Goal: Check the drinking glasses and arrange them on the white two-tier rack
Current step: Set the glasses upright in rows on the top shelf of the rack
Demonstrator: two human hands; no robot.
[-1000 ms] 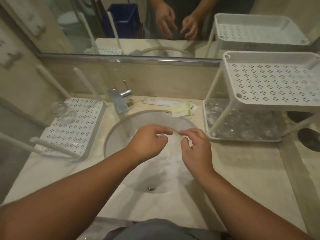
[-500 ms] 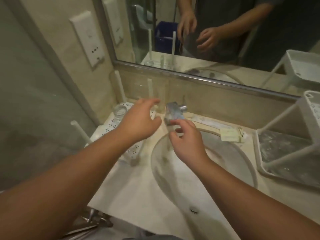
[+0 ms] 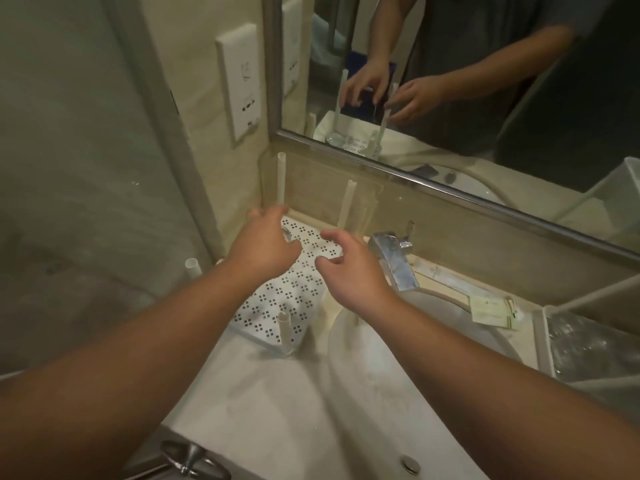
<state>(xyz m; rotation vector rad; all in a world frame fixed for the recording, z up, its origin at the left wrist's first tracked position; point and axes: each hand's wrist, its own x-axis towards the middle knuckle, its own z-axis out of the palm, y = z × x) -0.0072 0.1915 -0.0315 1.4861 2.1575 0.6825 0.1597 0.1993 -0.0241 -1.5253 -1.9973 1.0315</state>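
Bathroom: pale stone tabletop [image 3: 277, 403] with a sink [image 3: 398, 375], mirror [image 3: 485, 81] at 12 o'clock.
Perforated tray: white tray [image 3: 277, 299] with upright posts, left of the faucet [image 3: 394, 261].
Glass: clear rim [image 3: 286, 233] barely shows by the left thumb, too blurry to say more.
Left hand: left hand [image 3: 263, 251] over the tray, fingers curled, can't tell if it's gripping the glass.
Right hand: right hand [image 3: 349, 271] just beside it, fingers loosely bent, holding nothing.
Rack: white two-tier rack [image 3: 540, 327] at 3 o'clock, glasses [image 3: 588, 344] on its bottom tier.
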